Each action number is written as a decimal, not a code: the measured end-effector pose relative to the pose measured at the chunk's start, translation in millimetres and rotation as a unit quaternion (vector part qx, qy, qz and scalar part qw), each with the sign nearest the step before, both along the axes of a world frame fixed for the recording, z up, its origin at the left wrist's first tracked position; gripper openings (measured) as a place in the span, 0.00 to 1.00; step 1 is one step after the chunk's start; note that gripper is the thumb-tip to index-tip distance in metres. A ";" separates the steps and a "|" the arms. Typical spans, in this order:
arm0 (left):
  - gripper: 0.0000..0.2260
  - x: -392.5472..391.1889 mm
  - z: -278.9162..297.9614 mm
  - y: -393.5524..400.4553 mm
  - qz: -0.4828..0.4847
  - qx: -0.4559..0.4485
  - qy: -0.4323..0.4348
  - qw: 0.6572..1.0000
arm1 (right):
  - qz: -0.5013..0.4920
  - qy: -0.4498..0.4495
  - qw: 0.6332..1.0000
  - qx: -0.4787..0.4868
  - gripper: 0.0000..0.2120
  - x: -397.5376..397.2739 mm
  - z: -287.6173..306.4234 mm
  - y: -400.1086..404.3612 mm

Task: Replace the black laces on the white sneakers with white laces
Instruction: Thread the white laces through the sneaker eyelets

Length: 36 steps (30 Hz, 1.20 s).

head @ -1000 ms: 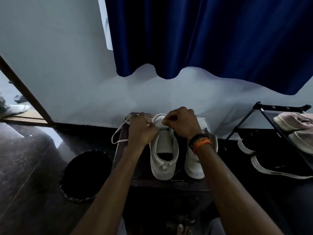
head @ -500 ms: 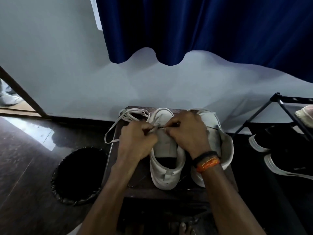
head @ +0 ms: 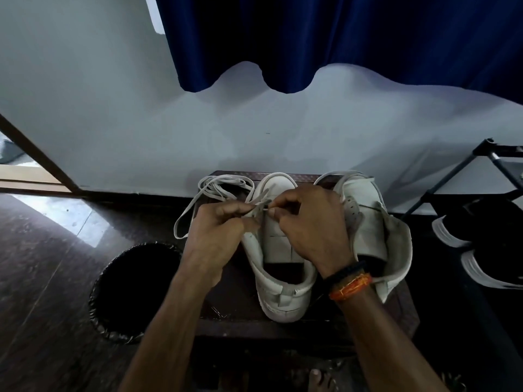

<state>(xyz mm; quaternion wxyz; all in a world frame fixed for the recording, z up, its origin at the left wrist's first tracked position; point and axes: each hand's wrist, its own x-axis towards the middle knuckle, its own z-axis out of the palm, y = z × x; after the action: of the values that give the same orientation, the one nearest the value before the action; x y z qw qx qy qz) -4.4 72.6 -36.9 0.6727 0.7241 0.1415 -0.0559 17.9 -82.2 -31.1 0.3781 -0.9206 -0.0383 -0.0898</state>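
Both hands have closed in since a second ago, left hand (head: pixel 218 233) and right hand (head: pixel 311 227) now pinching the white lace (head: pixel 215 190) with their fingers over the left sneaker (head: pixel 278 267) on the surface (head: pixel 235 318), so threading looks underway.

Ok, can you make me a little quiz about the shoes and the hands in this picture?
1. True or false: the left hand and the right hand both pinch the white lace over the left sneaker.
2. What stands on the floor to the left of the dark stool? A) a black bin B) a red bucket C) a chair
3. Fill in: the loose part of the lace lies piled beside the toe of the left sneaker, on its ___ side.

Key: 1 true; 2 A; 3 left
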 end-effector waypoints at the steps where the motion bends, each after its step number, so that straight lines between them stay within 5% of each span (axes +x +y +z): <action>1: 0.12 0.8 -0.7 0.0 0.002 -0.004 0.003 1.000 | 0.001 0.000 1.000 0.006 0.02 -0.7 1.0 0.0; 19: 0.08 0.1 -4.0 -5.4 -0.009 -0.005 -0.029 1.000 | -0.051 -0.005 0.999 -0.014 0.04 -5.8 1.2 4.1; 36: 0.09 -3.0 -4.2 0.0 -0.035 0.013 -0.049 0.998 | 0.010 -0.040 0.999 0.001 0.04 -7.3 -2.6 2.2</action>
<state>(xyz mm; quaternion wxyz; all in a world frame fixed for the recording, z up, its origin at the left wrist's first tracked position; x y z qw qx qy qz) -7.4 72.7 -41.1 0.6671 0.7392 0.0834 -0.0417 10.6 -79.9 -33.6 0.3784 -0.9154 -0.0622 -0.1226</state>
